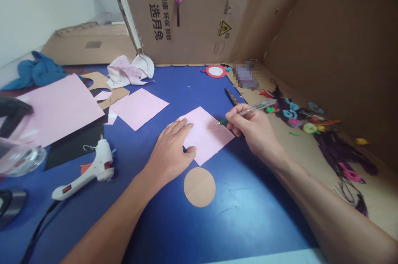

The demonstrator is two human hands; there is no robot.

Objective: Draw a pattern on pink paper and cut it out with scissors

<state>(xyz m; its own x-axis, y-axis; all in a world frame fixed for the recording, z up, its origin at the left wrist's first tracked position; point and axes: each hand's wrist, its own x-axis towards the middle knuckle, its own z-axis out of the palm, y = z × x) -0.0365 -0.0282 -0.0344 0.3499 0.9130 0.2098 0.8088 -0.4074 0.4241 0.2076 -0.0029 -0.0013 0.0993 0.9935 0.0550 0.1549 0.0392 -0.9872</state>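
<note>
A square of pink paper [203, 137] lies turned like a diamond on the blue table. My left hand [171, 147] rests flat over its left corner, fingers stretched out. Between the fingers of my right hand [253, 127] is a clear pen [258, 107] with a green tip. That tip is at the paper's right part, where faint short marks show; I cannot tell whether it touches. Just below the paper lies a round brown cardboard disc [199, 187]. A second pink paper square [138, 109] is further back to the left.
A white glue gun [101, 160] with its cord lies at left, near black paper [74, 143] and a large pink sheet [62, 108]. A red-rimmed oval [216, 71] lies at the back. Purple tassels [345, 147] and small coloured pieces cover the cardboard at right.
</note>
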